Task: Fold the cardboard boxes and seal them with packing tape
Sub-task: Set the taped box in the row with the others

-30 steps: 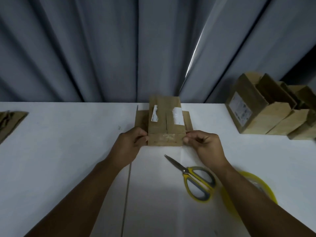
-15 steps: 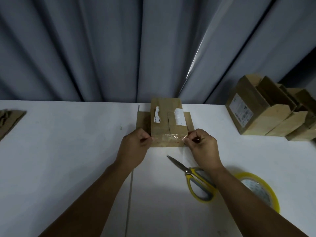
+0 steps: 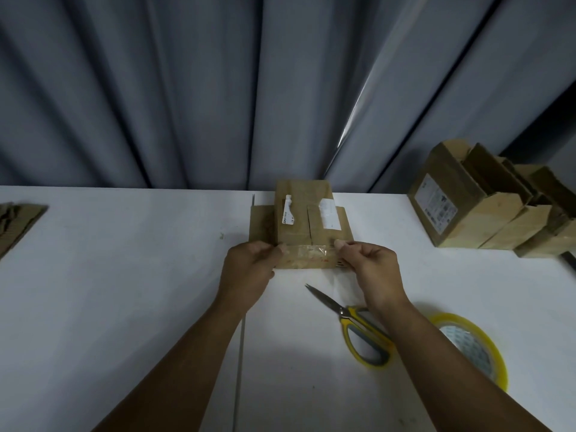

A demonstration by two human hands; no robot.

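Observation:
A small brown cardboard box [image 3: 299,219] with white label scraps stands on the white table [image 3: 124,275] at the middle back. A strip of clear packing tape [image 3: 304,255] stretches across its near top edge. My left hand [image 3: 249,269] pinches the strip's left end at the box's left corner. My right hand [image 3: 371,266] pinches the right end at the right corner. Both hands have curled fingers. Yellow-handled scissors [image 3: 352,322] lie just behind my right wrist, partly hidden by my forearm. A roll of yellow-rimmed packing tape [image 3: 473,344] lies flat to the right.
Several folded cardboard boxes [image 3: 486,201] stand in a row at the back right of the table. Flat cardboard [image 3: 15,219] lies at the left edge. Grey curtains [image 3: 187,88] hang behind the table. A seam [image 3: 240,353] runs down the tabletop.
The tape strip now shows across the box's near edge, held taut between my hands. My hands have lifted slightly and the view has shifted a little; the box stays put.

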